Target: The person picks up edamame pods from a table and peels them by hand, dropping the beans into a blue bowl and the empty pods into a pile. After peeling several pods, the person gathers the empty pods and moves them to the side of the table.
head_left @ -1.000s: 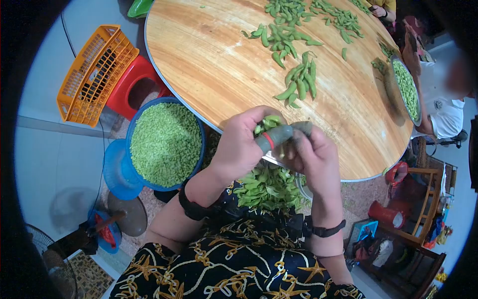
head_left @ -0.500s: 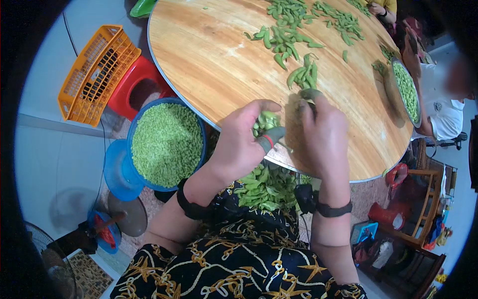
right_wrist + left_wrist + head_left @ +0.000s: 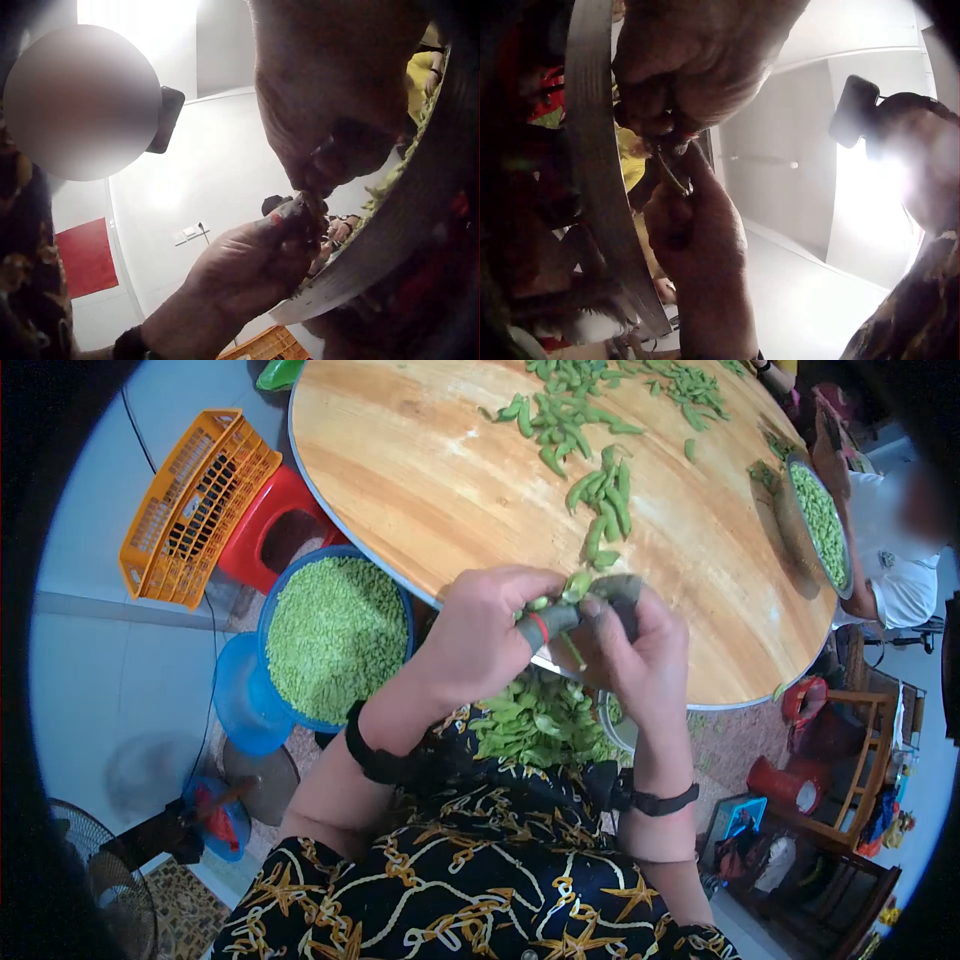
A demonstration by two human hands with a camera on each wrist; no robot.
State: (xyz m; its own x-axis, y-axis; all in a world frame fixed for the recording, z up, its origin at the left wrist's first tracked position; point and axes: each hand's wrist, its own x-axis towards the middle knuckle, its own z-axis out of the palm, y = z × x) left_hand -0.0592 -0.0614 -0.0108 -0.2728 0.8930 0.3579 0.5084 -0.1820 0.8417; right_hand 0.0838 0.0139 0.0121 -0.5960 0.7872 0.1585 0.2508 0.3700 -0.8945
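Note:
Over the near edge of the round wooden table (image 3: 420,480), the left hand (image 3: 478,635) curls round some green pods, its thumb in a dark cover with a red band. Against it, the right hand (image 3: 645,650) pinches a green pod (image 3: 577,586) between covered thumb and finger. In the left wrist view the fingertips of the left hand (image 3: 697,67) and right hand (image 3: 705,255) meet around a thin stem (image 3: 672,174). The right wrist view shows the left hand (image 3: 240,274) touching the right hand (image 3: 337,82). Pods (image 3: 606,495) lie beyond the hands.
A blue basin (image 3: 264,645) of shelled beans stands at the left, beside a red stool (image 3: 243,545) and orange basket (image 3: 190,510). Below the hands are green pods or husks (image 3: 540,725) and part of a bowl (image 3: 618,732). Another bowl of beans (image 3: 822,525) sits at the table's right edge.
The right hand reached toward the pods on the table half a second ago; now it has come back against the left hand with a pod. The view has shifted slightly.

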